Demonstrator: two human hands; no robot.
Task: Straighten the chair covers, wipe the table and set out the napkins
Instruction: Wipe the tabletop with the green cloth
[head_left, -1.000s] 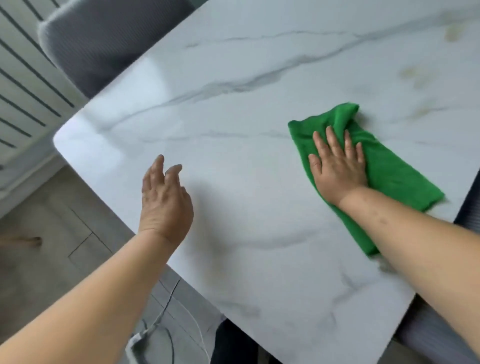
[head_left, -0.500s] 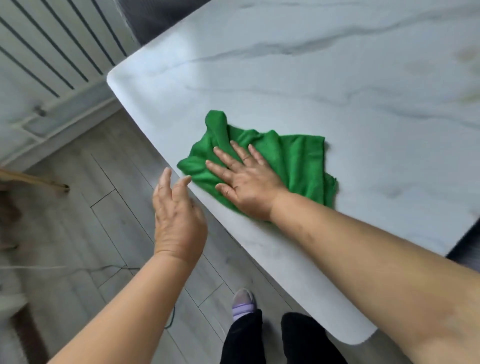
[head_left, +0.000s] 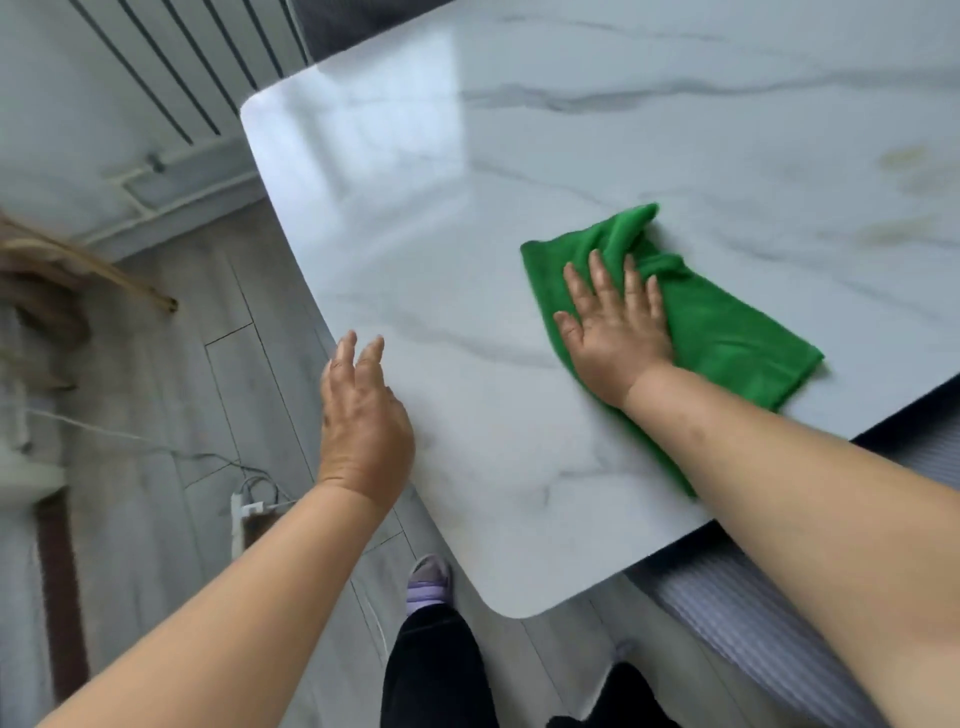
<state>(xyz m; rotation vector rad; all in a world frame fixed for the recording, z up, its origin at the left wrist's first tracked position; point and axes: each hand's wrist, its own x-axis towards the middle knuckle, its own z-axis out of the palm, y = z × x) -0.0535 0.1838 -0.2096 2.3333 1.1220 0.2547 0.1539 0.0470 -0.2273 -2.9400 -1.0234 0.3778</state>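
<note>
A green cloth (head_left: 727, 332) lies crumpled on the white marble table (head_left: 426, 218), near the table's right edge. My right hand (head_left: 615, 332) presses flat on the cloth's left part with fingers spread and straight. My left hand (head_left: 363, 415) hovers over the table's near left edge, fingers relaxed and holding nothing. Faint yellowish marks (head_left: 904, 161) show on the tabletop at the far right. No napkins are in view.
A grey ribbed chair cover (head_left: 748, 618) sits under the table's right edge, and a dark chair back (head_left: 332, 26) at the far end. A white slatted wall panel (head_left: 171, 67) stands left. On the grey floor lie a power strip with cables (head_left: 241, 514) and my slippered foot (head_left: 428, 582).
My right hand has slid the green cloth from the table's left edge rightward and farther in across the table. My left hand now hangs over the table edge instead of over the floor.
</note>
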